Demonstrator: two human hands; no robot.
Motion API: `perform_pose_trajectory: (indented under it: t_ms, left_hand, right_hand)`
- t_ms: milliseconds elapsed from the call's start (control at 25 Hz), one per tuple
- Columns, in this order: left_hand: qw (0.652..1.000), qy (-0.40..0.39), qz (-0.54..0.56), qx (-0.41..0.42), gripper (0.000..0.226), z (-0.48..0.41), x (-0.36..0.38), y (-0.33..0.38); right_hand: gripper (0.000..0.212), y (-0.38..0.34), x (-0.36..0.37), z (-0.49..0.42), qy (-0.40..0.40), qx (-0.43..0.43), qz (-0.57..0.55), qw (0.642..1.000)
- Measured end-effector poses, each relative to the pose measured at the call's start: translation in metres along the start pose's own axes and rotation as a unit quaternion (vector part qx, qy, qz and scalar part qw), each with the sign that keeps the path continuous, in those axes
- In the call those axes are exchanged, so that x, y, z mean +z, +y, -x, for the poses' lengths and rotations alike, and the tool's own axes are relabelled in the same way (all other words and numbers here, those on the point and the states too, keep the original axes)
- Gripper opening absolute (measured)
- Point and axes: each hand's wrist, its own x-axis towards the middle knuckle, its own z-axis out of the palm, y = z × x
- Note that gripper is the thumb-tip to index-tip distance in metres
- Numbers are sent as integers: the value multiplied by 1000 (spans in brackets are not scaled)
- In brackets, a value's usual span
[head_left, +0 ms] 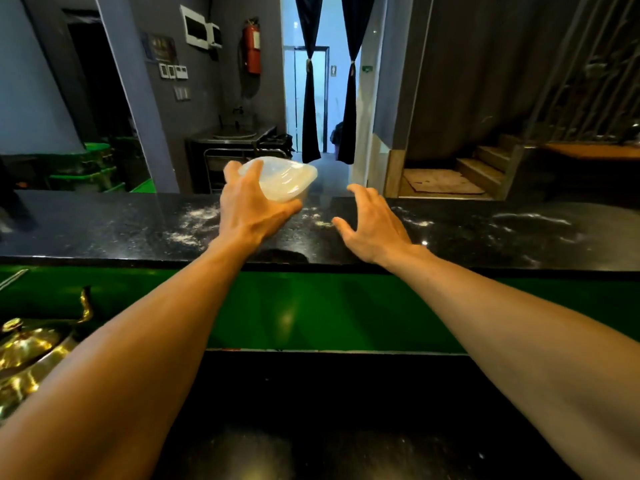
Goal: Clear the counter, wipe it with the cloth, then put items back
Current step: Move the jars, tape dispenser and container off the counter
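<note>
A clear plastic container [289, 178] with a lid and pale contents is held tilted just above the far side of the black stone counter [121, 226]. My left hand [247, 206] grips it from the near left side, fingers wrapped over its lid and thumb under its edge. My right hand [372, 221] hovers over the counter to the right of the container, fingers spread, holding nothing. White powder smears [194, 223] lie on the counter around both hands. No cloth is in view.
A green panel [311, 310] drops below the counter to a lower black surface [329, 427]. A shiny brass teapot [31, 351] stands at the lower left. Beyond the counter are a doorway with dark curtains [310, 105], a sink stand [235, 140] and wooden steps [485, 164].
</note>
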Motion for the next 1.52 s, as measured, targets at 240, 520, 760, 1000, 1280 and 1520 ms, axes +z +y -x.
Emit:
perform_pose_trajectory:
  t_ms: [240, 520, 760, 1000, 1280, 1520]
  left_hand:
    - [988, -84, 55, 117, 92, 49, 33, 106]
    - [947, -208, 115, 218, 96, 146, 135, 245]
    - [890, -328, 180, 260, 98, 269, 247, 365]
    - [825, -447, 197, 284, 95, 393, 347, 448]
    - [783, -531, 181, 268, 99, 485, 437, 482]
    - [748, -583, 167, 271, 106, 522, 493, 505]
  right_hand:
    - [65, 88, -94, 93, 34, 107, 58, 992]
    - [67, 222, -217, 236, 56, 250, 113, 960]
    - [66, 339, -302, 367, 55, 352, 156, 921]
    - [66, 437, -336, 465, 25, 412, 154, 898]
    - [64, 516, -328, 543, -9, 451, 150, 880]
    - [62, 554, -320, 560, -18, 413, 190, 891]
